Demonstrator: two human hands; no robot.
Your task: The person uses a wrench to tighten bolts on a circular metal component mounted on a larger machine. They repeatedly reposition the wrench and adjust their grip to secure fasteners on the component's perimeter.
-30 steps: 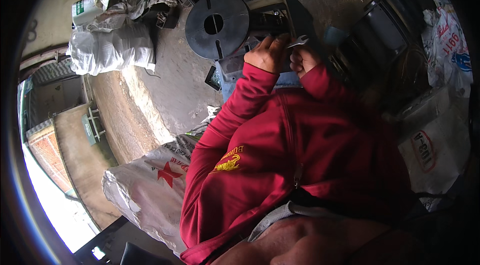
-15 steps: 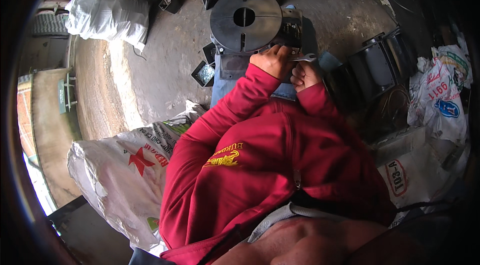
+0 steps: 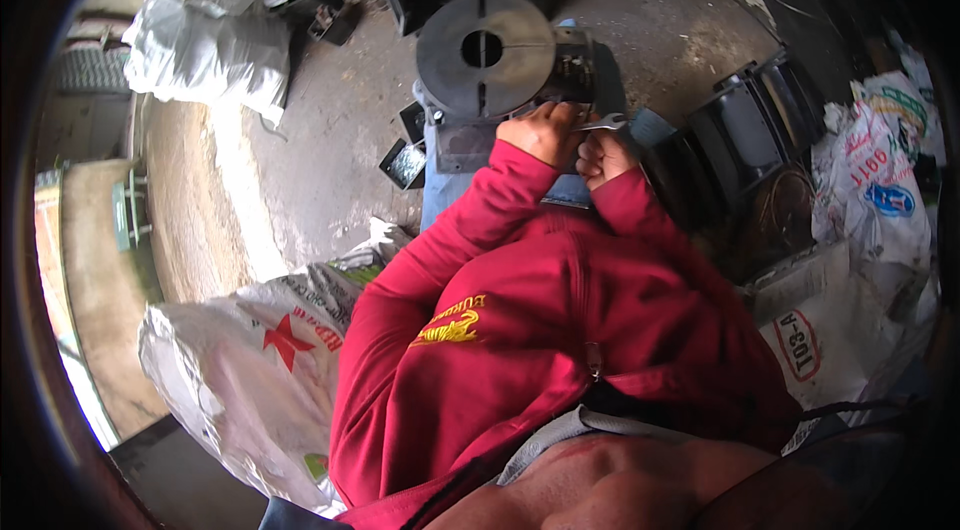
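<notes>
A round, dark metal disc (image 3: 484, 52) with a centre hole and radial slots sits on a boxy machine part at the far middle of the scene, resting on the person's lap over blue trousers (image 3: 450, 192). The left hand (image 3: 541, 133) presses against the near right edge of the disc's housing, fingers curled down onto it; whether they grip anything cannot be told. Just beside it, the right hand (image 3: 603, 152) is closed around a small silvery spanner (image 3: 603, 122), whose bright end points toward the machine. Both red sleeves (image 3: 520, 310) fill the near centre, leaving little room around the hands. To the left lies an open stretch of rough, dusty concrete floor (image 3: 310, 150), ending at a curved lit edge. Crumpled white woven sacks (image 3: 215, 35) lie far left, and another with a red star (image 3: 250, 370) lies near left. Dark curved metal casings (image 3: 760, 135) crowd the right, with printed sacks (image 3: 880, 180) beyond.
</notes>
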